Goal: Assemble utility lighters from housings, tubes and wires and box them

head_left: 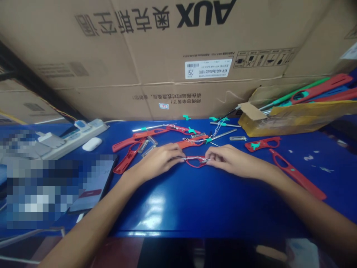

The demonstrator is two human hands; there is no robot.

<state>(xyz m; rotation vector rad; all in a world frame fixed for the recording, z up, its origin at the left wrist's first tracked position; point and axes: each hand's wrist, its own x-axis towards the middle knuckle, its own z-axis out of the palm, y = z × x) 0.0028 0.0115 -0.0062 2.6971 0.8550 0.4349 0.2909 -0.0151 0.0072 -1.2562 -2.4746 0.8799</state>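
Observation:
A red lighter casing (195,166) with a finger loop lies between my two hands, just above the blue table. Thin white wires (195,159) run across it from one hand to the other. My left hand (164,160) is closed in a pinch at the casing's left end, where the wires reach the fingertips. At the right end my right hand (229,160) pinches the casing, with a small dark metal piece (205,161) by its fingertips. Fingers hide both ends of the casing. Just behind lies an orange-red casing half (192,142) with wires on it.
Red casings (126,160), metal tubes (225,134), clear fuel tanks (238,138) and green triggers (192,130) lie scattered around. A cardboard tray (267,126) of lighter parts stands right. A power strip (78,137), earbud case (92,144) and phone (96,182) sit left. Large cartons (134,67) wall the back.

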